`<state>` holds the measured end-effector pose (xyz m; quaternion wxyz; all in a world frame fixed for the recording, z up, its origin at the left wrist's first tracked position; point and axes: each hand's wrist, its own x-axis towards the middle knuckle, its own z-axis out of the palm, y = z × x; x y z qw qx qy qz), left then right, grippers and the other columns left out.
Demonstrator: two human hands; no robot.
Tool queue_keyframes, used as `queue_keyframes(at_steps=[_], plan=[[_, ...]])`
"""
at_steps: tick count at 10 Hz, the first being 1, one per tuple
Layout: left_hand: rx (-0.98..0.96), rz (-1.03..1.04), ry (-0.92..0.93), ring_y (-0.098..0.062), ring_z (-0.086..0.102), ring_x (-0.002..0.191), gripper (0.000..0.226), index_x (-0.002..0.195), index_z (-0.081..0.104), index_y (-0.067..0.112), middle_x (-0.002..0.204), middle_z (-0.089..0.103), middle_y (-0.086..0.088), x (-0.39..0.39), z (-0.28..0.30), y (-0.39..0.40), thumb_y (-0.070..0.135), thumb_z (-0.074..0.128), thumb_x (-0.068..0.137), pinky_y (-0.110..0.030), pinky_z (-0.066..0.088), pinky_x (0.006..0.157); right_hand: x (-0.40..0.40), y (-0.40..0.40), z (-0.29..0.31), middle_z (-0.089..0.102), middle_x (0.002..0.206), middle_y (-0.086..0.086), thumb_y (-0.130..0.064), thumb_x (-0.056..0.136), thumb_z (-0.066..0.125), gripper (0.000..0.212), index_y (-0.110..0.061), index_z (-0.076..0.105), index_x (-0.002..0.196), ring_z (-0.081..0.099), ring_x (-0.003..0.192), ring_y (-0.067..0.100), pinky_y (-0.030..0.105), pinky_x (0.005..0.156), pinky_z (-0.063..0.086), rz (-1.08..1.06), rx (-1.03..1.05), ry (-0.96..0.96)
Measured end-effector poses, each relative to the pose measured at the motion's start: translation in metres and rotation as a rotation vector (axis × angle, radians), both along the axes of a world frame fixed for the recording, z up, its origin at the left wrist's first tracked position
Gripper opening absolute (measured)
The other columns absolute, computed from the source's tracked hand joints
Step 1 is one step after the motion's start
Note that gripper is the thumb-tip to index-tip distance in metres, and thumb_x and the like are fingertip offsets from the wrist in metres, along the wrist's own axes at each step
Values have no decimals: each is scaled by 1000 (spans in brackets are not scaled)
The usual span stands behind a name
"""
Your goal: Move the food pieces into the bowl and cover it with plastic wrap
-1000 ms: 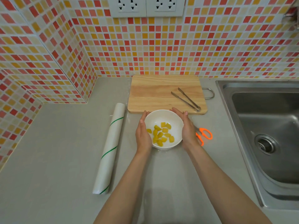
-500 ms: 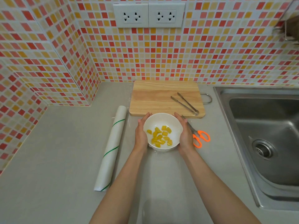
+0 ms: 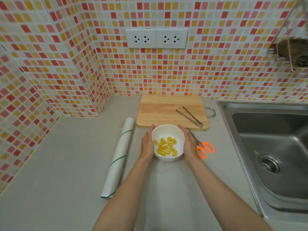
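Observation:
A white bowl stands on the grey counter just in front of the cutting board. Several yellow food pieces lie inside it. A thin clear film seems to lie over the bowl, with glints on the pieces and a faint edge on the counter near it. My left hand is pressed flat against the bowl's left side. My right hand cups its right side. A roll of plastic wrap with green stripes lies on the counter to the left of the bowl.
The wooden cutting board lies behind the bowl with metal tongs on its right part. Orange-handled scissors lie right of my right hand. A steel sink fills the right side. Tiled walls enclose the back and left.
The camera has lifted and pulled back, so more wall and the sockets show. Both hands stay on the sides of the bowl, which has not moved.

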<state>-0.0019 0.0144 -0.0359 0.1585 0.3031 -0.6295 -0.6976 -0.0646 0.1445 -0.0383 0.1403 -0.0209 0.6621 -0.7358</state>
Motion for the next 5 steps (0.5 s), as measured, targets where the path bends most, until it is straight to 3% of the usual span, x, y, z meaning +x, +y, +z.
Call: queue_keyframes(at_steps=[1, 2, 3, 4, 5], plan=[[-75, -42, -53, -18, 58, 116, 45, 123, 61, 26, 126, 63, -3, 5, 4, -5, 48, 33, 95, -39, 42, 105, -4, 6, 9, 68, 116, -2, -39, 87, 54, 26, -28, 69, 105, 61, 111, 18, 33, 92, 48, 71, 19, -87], [-228, -108, -66, -15, 43, 132, 50, 138, 45, 28, 141, 51, 2, 6, 14, -19, 50, 29, 96, -33, 29, 112, -19, 9, 26, 56, 134, -1, -36, 92, 50, 38, -21, 57, 126, 57, 107, 6, 21, 89, 39, 127, 108, 9], [-492, -148, -54, -16, 27, 142, 49, 145, 31, 21, 153, 32, -1, -11, 44, -43, 39, 28, 99, -35, 17, 118, -43, -3, 65, 39, 149, 1, -36, 95, 45, 47, -18, 44, 138, 43, 130, 13, 26, 107, 31, 201, 245, 186], [-827, -194, -61, -18, 14, 146, 50, 148, 23, 18, 158, 21, -2, -48, 108, -68, 36, 23, 101, -44, 11, 120, -75, -28, 128, 30, 154, 1, -41, 95, 40, 51, -22, 35, 142, 27, 141, 20, 46, 117, 24, 255, 435, 427], [-1035, -257, -62, -18, 3, 147, 55, 150, 9, 19, 160, 8, 0, -81, 183, -88, 41, 15, 100, -47, 7, 120, -104, -49, 203, 25, 156, 2, -46, 96, 32, 57, -22, 25, 146, 19, 145, 22, 51, 118, 18, 269, 660, 711]])
